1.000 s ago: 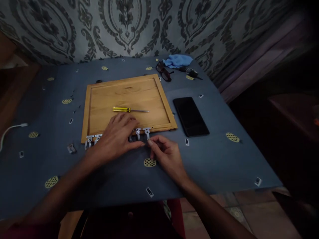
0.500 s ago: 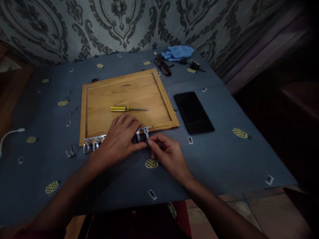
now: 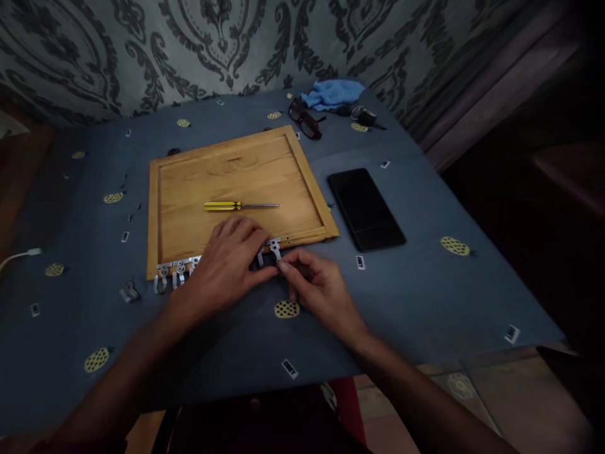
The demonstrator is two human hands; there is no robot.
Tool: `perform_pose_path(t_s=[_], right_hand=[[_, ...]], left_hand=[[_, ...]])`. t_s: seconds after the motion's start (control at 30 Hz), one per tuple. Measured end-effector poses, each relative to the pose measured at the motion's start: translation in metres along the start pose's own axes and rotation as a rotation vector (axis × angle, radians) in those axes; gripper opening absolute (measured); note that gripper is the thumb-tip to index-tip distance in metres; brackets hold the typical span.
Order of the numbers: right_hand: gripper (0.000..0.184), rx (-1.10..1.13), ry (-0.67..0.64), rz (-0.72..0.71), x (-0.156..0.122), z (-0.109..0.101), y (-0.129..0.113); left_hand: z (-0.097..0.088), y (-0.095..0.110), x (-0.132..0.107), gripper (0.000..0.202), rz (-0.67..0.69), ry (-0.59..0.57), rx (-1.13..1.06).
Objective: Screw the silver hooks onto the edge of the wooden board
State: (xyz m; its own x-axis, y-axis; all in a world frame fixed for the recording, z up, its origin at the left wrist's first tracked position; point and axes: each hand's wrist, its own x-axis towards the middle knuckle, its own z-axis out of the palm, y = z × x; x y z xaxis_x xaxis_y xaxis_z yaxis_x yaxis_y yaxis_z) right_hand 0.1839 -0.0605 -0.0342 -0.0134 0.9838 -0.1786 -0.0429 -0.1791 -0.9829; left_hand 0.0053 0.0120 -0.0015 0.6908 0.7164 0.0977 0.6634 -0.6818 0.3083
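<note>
As left hand [image 3: 227, 265] covers board [image 3: 236, 170] edge, right hand [image 3: 317, 290] touches a hook [image 3: 275, 248].

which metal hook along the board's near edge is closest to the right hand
The rightmost hook, last in the row: the right hand's fingertips reach it. The others lie further left, beside or under the left hand.

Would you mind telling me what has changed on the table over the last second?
Very little: the right hand has edged toward the left hand, their fingertips almost meeting below the metal hooks at the near edge of the wooden board. Nothing taken up or let go. The screwdriver and phone stayed put.
</note>
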Motion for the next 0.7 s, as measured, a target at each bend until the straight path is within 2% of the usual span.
perform_pose_path(t_s=[0.27, 0.47, 0.7], right_hand=[[0.030, 0.031, 0.004, 0.003, 0.0029, 0.0003, 0.0031], [0.038, 0.013, 0.026, 0.046, 0.0045, 0.0024, 0.0012], [0.035, 0.021, 0.065, 0.053, 0.0038, 0.0038, 0.0011]], left_hand=[[0.0009, 0.0006, 0.0003, 0.028, -0.005, -0.020, 0.004], [0.0005, 0.0023, 0.0008, 0.026, -0.021, -0.035, -0.003], [-0.0009, 0.0022, -0.0006, 0.031, -0.054, -0.036, -0.045]])
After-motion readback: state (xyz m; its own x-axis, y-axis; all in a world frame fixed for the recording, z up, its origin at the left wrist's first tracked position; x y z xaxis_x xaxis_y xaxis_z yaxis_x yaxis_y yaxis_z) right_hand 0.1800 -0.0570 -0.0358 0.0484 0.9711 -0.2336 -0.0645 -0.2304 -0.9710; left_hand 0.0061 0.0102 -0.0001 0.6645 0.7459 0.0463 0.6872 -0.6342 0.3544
